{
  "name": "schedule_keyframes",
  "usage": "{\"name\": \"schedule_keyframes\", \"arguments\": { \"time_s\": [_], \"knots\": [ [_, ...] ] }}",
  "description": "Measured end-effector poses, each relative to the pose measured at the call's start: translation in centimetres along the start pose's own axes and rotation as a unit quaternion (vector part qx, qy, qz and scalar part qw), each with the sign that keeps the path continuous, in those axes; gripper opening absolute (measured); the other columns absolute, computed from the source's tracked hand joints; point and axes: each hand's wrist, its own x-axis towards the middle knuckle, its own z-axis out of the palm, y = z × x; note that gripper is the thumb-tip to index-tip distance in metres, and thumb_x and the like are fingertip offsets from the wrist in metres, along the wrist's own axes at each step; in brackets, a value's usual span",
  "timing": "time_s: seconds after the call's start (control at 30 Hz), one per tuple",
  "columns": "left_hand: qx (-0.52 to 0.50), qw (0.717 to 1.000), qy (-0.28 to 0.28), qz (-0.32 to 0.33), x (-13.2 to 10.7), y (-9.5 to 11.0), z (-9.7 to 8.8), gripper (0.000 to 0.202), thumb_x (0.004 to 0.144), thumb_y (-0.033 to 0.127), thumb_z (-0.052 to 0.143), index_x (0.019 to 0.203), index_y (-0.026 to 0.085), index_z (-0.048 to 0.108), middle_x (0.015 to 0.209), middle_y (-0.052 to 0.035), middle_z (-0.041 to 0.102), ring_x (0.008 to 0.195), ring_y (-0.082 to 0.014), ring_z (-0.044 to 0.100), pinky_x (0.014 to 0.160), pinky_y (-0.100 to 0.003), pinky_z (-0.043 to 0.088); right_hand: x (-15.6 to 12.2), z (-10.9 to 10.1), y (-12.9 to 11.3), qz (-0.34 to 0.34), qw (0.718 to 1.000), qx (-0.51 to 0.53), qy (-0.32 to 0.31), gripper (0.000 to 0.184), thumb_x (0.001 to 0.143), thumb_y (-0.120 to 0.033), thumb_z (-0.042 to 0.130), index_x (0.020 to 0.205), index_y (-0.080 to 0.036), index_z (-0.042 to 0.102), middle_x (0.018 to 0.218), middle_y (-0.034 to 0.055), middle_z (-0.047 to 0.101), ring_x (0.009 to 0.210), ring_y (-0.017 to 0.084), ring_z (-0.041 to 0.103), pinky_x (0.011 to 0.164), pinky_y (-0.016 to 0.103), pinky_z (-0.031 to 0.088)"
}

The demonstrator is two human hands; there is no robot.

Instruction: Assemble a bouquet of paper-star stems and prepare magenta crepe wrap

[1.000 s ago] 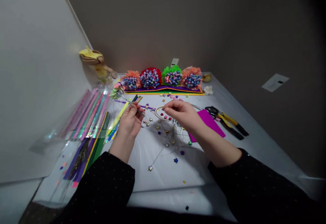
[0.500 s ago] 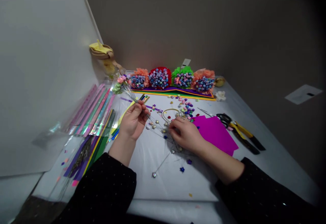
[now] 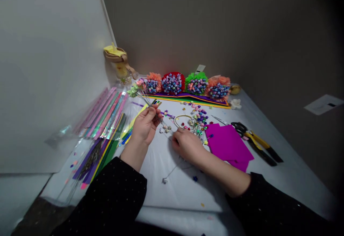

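Observation:
My left hand is closed around a bunch of thin wire stems topped with pink and green paper stars. Just right of it, my right hand is low over the table with fingers pinched together; its fingertips are partly hidden, and what they hold cannot be made out. Small silvery stars on wires lie between the two hands. Nearer to me are a silver star on a wire and a dark blue star. Loose coloured stars are heaped beyond my right hand.
Four star bouquets stand along the back. Magenta sheets and yellow-black pliers lie to the right. Packets of paper strips cover the left side, near a white panel. A gold ring lies mid-table.
My right hand has shifted slightly left, towards the silvery stars. Some of the wired stars near it have moved or are now covered. The whole view has shifted a little.

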Motion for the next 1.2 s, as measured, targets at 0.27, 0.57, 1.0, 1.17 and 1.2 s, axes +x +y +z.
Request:
{"name": "schedule_keyframes", "arguments": {
  "time_s": [0.27, 0.57, 1.0, 1.17, 1.2],
  "knots": [
    [-0.002, 0.999, 0.038, 0.029, 0.2, 0.0, -0.1, 0.025, 0.061, 0.029, 0.081, 0.075, 0.014, 0.065, 0.061, 0.0041, 0.063, 0.053, -0.0052, 0.059, 0.057, -0.017, 0.049, -0.1, 0.1, -1.2, 0.029, 0.999, -0.014, 0.023, 0.019, 0.086, -0.019, 0.045, 0.089, -0.015, 0.064, 0.094, 0.0126, 0.064, 0.090, 0.025, 0.060, 0.068, 0.031, 0.044],
    [0.013, 0.995, 0.041, 0.088, -0.1, 0.8, -0.1, 0.033, 0.054, 0.033, 0.084, 0.073, 0.014, 0.065, 0.061, 0.0033, 0.064, 0.055, -0.0058, 0.060, 0.059, -0.018, 0.049, 0.2, -0.3, 0.3, 0.052, 0.951, 0.271, 0.135, 0.011, 0.082, -0.021, 0.047, 0.074, -0.019, 0.056, 0.078, 0.0046, 0.059, 0.072, 0.017, 0.054, 0.064, 0.026, 0.040],
    [0.090, 0.992, -0.077, -0.053, -3.5, -5.1, 1.8, 0.030, 0.058, 0.035, 0.082, 0.073, 0.012, 0.070, 0.069, -0.0024, 0.067, 0.065, -0.0118, 0.060, 0.069, -0.026, 0.050, -0.6, -2.3, 0.9, -0.002, 0.752, 0.615, 0.240, 0.020, 0.084, -0.036, 0.054, 0.072, -0.020, 0.050, 0.070, -0.0018, 0.048, 0.067, 0.013, 0.045, 0.063, 0.025, 0.040],
    [0.128, 0.984, -0.118, -0.047, -4.0, -5.6, 1.9, 0.028, 0.063, 0.039, 0.078, 0.067, 0.013, 0.069, 0.064, -0.0021, 0.064, 0.063, -0.0118, 0.056, 0.064, -0.024, 0.045, -0.6, -2.3, 0.9, 0.002, 0.768, 0.584, 0.262, 0.019, 0.085, -0.035, 0.052, 0.073, -0.020, 0.050, 0.071, -0.0016, 0.046, 0.067, 0.012, 0.044, 0.060, 0.024, 0.038],
    [0.136, 0.982, -0.124, -0.046, -4.1, -5.6, 1.9, 0.028, 0.064, 0.039, 0.077, 0.065, 0.012, 0.069, 0.063, -0.0021, 0.063, 0.062, -0.0117, 0.055, 0.063, -0.024, 0.044, -0.6, -2.3, 1.0, 0.003, 0.769, 0.582, 0.264, 0.019, 0.086, -0.035, 0.052, 0.073, -0.020, 0.049, 0.072, -0.0016, 0.046, 0.067, 0.012, 0.044, 0.060, 0.024, 0.038]
  ]
}}
